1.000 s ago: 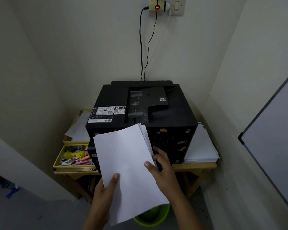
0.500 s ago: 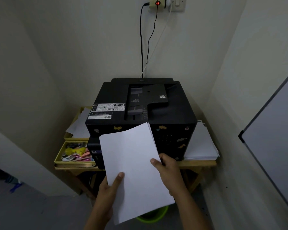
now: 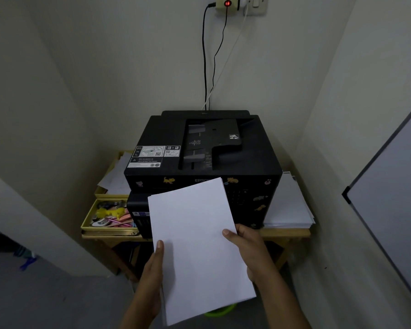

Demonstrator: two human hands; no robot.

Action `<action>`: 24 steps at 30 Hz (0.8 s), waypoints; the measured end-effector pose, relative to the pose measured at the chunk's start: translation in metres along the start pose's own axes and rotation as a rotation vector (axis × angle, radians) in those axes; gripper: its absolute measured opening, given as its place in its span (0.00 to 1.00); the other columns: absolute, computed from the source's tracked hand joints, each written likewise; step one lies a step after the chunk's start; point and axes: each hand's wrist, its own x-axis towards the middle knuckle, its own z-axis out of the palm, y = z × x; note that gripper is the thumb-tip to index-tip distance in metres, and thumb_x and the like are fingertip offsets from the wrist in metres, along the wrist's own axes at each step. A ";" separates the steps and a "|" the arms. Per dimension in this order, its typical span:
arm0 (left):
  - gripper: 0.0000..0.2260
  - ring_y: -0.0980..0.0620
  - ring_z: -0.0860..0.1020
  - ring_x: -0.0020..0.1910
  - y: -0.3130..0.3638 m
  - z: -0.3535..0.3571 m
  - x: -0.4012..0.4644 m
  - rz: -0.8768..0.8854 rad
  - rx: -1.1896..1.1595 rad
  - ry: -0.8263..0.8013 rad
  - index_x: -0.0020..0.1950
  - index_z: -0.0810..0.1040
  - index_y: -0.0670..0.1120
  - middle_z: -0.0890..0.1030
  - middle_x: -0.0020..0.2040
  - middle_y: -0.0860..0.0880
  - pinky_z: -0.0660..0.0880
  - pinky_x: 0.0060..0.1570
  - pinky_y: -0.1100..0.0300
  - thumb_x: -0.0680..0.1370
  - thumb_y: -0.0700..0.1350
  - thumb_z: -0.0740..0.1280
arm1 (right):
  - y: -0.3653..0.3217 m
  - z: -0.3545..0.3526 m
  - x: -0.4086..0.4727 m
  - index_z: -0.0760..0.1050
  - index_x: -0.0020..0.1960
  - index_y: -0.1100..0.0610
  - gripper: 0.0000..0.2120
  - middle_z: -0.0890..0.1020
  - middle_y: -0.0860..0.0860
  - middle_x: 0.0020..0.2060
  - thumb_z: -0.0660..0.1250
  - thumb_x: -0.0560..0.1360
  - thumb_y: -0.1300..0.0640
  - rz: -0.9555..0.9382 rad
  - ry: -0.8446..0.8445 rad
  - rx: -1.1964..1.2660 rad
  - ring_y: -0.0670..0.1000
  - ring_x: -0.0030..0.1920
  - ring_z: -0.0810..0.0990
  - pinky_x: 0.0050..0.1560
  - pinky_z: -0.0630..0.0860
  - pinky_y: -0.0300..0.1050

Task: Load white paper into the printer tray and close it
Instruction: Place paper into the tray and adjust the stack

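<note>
A black printer (image 3: pixel 199 148) with small stickers on its front stands on a wooden table against the wall. In front of it I hold a squared stack of white paper (image 3: pixel 197 245), which hides the lower front of the printer, so no tray shows. My left hand (image 3: pixel 152 279) grips the stack's left edge, thumb on top. My right hand (image 3: pixel 249 248) grips the right edge, thumb on top as well.
A second pile of white paper (image 3: pixel 287 205) lies on the wooden table (image 3: pixel 285 232) right of the printer. Yellow trays (image 3: pixel 109 217) with stationery sit to its left. Cables (image 3: pixel 205 55) run up to a wall socket. Walls stand close on both sides; something green (image 3: pixel 217 311) lies below.
The fanned sheets have been squared into a neat stack. The stack and both hands have dropped lower in front of the printer, and the view has tilted slightly.
</note>
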 end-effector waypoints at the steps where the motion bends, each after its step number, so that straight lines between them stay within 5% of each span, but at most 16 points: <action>1: 0.45 0.40 0.77 0.63 0.001 -0.001 0.001 -0.014 -0.005 0.001 0.73 0.71 0.54 0.79 0.66 0.47 0.70 0.68 0.35 0.64 0.79 0.66 | -0.001 -0.002 0.000 0.86 0.60 0.54 0.08 0.90 0.50 0.55 0.71 0.83 0.59 0.018 -0.010 0.021 0.52 0.57 0.89 0.66 0.82 0.60; 8: 0.26 0.39 0.81 0.59 0.006 -0.002 -0.003 -0.030 -0.058 -0.054 0.66 0.75 0.54 0.84 0.61 0.45 0.75 0.63 0.36 0.75 0.68 0.61 | 0.006 -0.008 0.006 0.87 0.60 0.55 0.09 0.89 0.55 0.57 0.72 0.82 0.59 0.088 -0.044 0.105 0.58 0.59 0.88 0.68 0.80 0.65; 19: 0.25 0.39 0.84 0.58 0.013 -0.007 -0.011 -0.133 -0.197 -0.239 0.72 0.73 0.53 0.84 0.62 0.43 0.80 0.54 0.40 0.81 0.65 0.57 | 0.010 -0.018 0.010 0.85 0.65 0.59 0.13 0.87 0.59 0.62 0.72 0.81 0.61 0.132 -0.114 0.229 0.62 0.63 0.86 0.69 0.79 0.65; 24: 0.24 0.39 0.84 0.59 0.011 -0.006 -0.015 -0.149 -0.235 -0.258 0.73 0.73 0.54 0.84 0.63 0.44 0.79 0.54 0.40 0.82 0.63 0.56 | 0.005 -0.020 0.007 0.83 0.66 0.62 0.13 0.87 0.61 0.62 0.70 0.82 0.63 0.141 -0.145 0.266 0.63 0.62 0.86 0.59 0.84 0.56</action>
